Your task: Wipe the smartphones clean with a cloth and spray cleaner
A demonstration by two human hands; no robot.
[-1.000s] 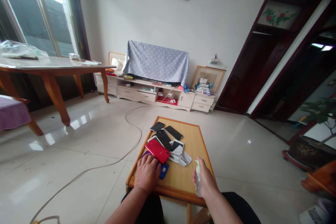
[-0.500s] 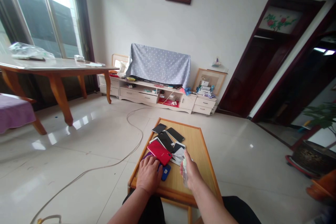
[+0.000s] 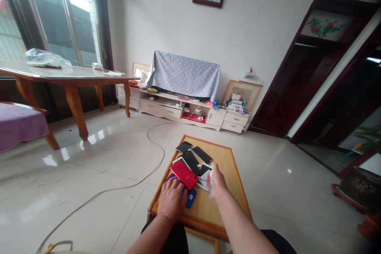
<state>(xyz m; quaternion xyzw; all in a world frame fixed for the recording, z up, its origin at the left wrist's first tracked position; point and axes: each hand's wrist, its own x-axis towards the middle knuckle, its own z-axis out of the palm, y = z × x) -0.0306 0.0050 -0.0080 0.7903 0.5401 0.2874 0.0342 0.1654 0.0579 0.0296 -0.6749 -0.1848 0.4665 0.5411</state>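
Note:
On a small wooden table [image 3: 224, 158] lies a loose pile of phones. My left hand [image 3: 172, 200] rests palm down at the near left, fingers spread, touching the lower edge of a red phone [image 3: 183, 174]. Partly under that hand are a blue phone [image 3: 191, 198] and something purple. My right hand [image 3: 218, 181] is wrapped around a small clear spray bottle [image 3: 210, 187], upright at the pile's right side. Behind it shows a white-edged phone [image 3: 205, 169]. Farther back lie a black phone [image 3: 201, 154], a dark phone [image 3: 183, 147] and another black phone [image 3: 191, 160].
A raised wooden rim edges the small table. A cable [image 3: 125, 187] runs across the tiled floor on the left. Beyond stand a low white cabinet [image 3: 160, 110] and a larger table [image 3: 74, 81]. At the right is a plant pot [image 3: 355, 186].
The whole view has shifted slightly, so the scene sits farther right. My right hand with the spray bottle has moved slightly up and away. My left hand stays on the phones.

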